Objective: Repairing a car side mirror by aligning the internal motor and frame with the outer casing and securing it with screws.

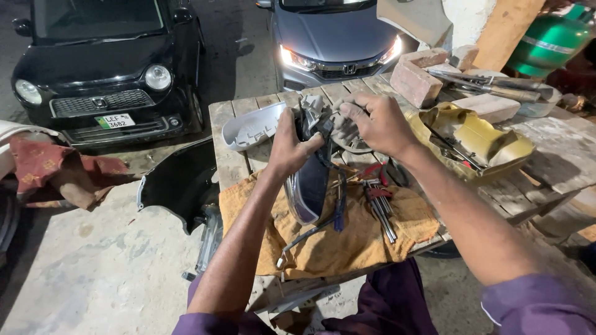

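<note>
Purple sleeves [534, 304] are filling the near edge of the view, and both bare forearms are reaching away from them over the wooden tabletop [239, 164]. The left hand [292, 146] is gripping a car side-mirror assembly [310, 180], its fingers clamped around the dark housing from the left side. The right hand [379, 124] is closing on the grey inner part [344, 130] at the far, upper end of that assembly, fingers curled over it from the right. The assembly is standing almost upright between the two hands, its long axis running near to far, its lower end resting on an orange cloth [347, 248] spread over the tabletop. The right hand is sitting higher and farther; the left is nearer and carrying the weight.

A bundle of hex keys [379, 205] is lying on the cloth just right of the assembly. A light grey mirror cover [251, 127] is sitting to the far left, a yellow-primed mirror shell [478, 139] to the right, bricks [419, 77] beyond. A black car [105, 62] and a grey car [335, 40] are standing far off.
</note>
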